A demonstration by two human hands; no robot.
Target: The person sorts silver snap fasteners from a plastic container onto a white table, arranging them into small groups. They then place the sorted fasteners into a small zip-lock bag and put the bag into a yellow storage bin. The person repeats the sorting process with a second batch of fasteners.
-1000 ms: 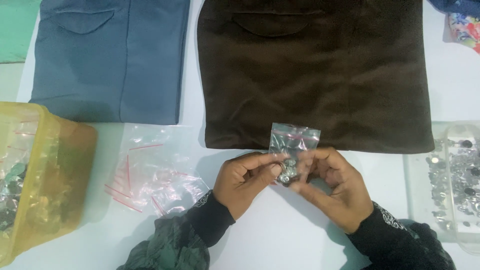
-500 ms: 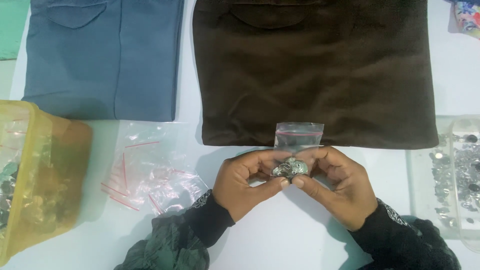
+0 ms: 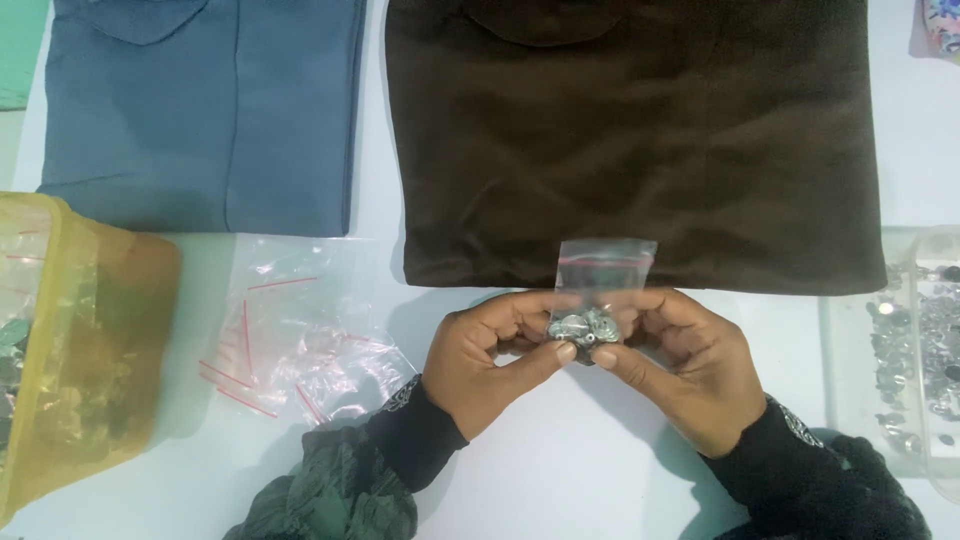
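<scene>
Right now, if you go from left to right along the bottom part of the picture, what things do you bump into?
Yellow tub → pile of empty little bags → left hand → small bag of silver bits → right hand → clear tray of silver bits.

both hands are bare, with no rings or gloves to be seen on the left hand (image 3: 490, 362) or the right hand (image 3: 685, 365). each wrist ends in a snug black cuff edged with a small pale patterned trim. over the forearms lies a bunched dark grey-green cloth, crumpled and loosely folded.
</scene>
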